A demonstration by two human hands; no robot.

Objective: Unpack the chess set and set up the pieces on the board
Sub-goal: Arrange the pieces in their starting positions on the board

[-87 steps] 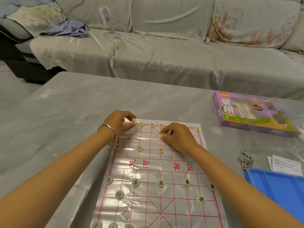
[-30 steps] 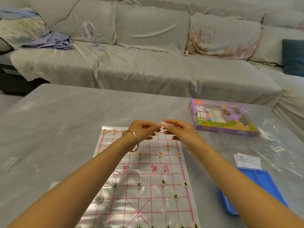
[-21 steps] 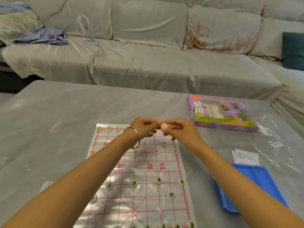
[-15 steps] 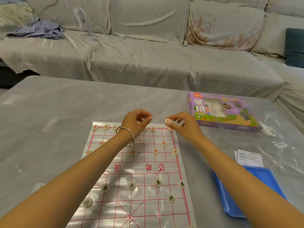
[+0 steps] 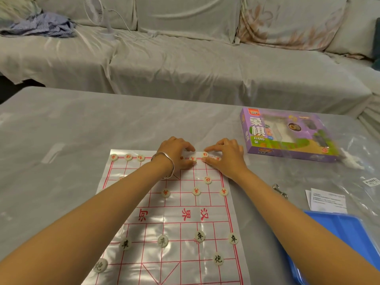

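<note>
A thin plastic xiangqi board with red lines lies on the table. Pale round pieces with red characters stand along its far rows, black-lettered ones on the near rows. My right hand pinches a red-lettered piece between thumb and forefinger, low on the far row near the right corner. My left hand, with a silver bracelet on the wrist, rests fingers-down on the middle of that row and hides the pieces under it. The purple chess set box lies to the right.
A blue tray sits at the right front, with paper slips, a metal clip and clear plastic wrap beyond it. A grey-covered sofa with a small white fan runs behind the table.
Both hands came together above the far row, passed a red piece into the right hand, then dropped; the piece is now down on the far row. The view shifted closer.
</note>
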